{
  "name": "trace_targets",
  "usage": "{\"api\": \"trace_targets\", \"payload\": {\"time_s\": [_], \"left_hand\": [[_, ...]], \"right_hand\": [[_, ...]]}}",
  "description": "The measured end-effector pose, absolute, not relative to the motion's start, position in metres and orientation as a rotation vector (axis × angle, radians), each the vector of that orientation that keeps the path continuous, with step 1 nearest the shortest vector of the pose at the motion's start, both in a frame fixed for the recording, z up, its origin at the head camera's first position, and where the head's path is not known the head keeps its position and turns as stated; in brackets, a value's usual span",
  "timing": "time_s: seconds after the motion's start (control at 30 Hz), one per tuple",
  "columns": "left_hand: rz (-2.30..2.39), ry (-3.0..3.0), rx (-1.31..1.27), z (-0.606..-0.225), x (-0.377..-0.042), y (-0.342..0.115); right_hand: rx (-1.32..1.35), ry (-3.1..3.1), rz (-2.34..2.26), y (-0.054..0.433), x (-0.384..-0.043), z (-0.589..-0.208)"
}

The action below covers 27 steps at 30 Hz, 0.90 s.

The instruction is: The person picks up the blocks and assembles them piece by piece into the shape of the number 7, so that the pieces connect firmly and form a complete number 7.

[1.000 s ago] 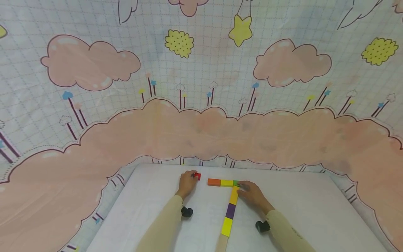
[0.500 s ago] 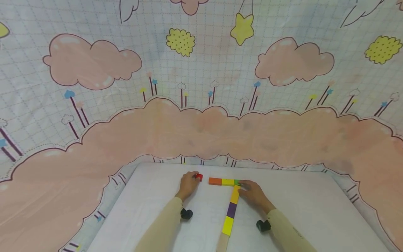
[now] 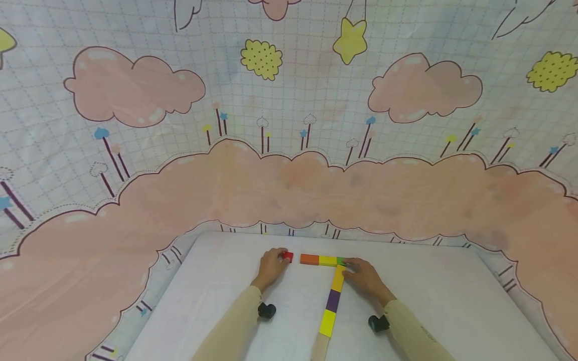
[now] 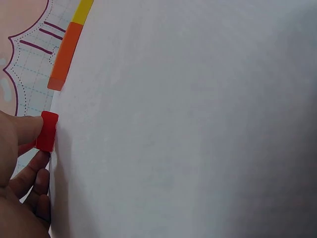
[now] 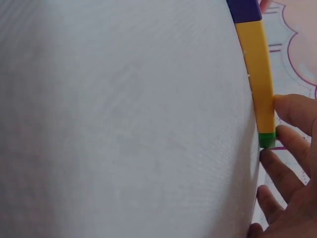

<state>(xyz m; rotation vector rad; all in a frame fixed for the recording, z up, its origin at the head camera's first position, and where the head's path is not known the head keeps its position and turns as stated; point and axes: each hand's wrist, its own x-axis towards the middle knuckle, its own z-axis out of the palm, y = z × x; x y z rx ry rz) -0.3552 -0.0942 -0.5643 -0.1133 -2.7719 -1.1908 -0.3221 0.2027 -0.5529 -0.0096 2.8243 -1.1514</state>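
My left hand [image 3: 271,268] pinches a small red block [image 3: 288,257] at the table's far side; in the left wrist view thumb and fingers grip the red block [image 4: 47,131]. Just right of it, across a short gap, begins a row of an orange block [image 3: 309,259], a yellow block [image 3: 327,260] and a green block [image 3: 340,260]. Fingers of my right hand [image 3: 366,278] touch the green end, partly covering it. In the right wrist view its thumb lies against an amber-yellow block [image 5: 257,69], beside the green block [image 5: 267,140].
From the row's right end a line runs toward me: the amber-yellow block, a purple block [image 3: 332,300], a yellow block [image 3: 327,323] and a plain wooden-coloured block [image 3: 319,347]. All lie on a white table [image 3: 217,281]. A cloud-patterned cloth [image 3: 289,190] hangs behind it.
The left hand has shifted slightly right and toward me with the red block, narrowing the gap to the orange block. My right hand stays at the green block, almost unmoved.
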Motion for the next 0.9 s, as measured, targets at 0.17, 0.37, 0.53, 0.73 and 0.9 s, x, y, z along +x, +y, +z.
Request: {"api": "trace_targets", "payload": {"time_s": [0.17, 0.37, 0.53, 0.73, 0.9], "left_hand": [[-1.202, -2.768, -0.117, -0.563, -0.351, -0.092], [-1.164, -2.751, -0.128, -0.562, -0.349, -0.089], [-1.155, -2.733, -0.143, -0.562, -0.347, -0.087], [-1.155, -2.711, -0.202, -0.562, -0.347, -0.085], [-1.137, -2.708, -0.202, -0.562, -0.347, -0.084]], "right_hand": [[-0.017, 2.825, -1.154, 0.203, -0.322, -0.554], [-0.017, 2.822, -1.162, 0.204, -0.323, -0.556], [-0.018, 2.809, -1.184, 0.204, -0.323, -0.556], [-0.012, 2.797, -1.198, 0.204, -0.323, -0.555], [0.001, 2.805, -1.183, 0.204, -0.324, -0.555]]}}
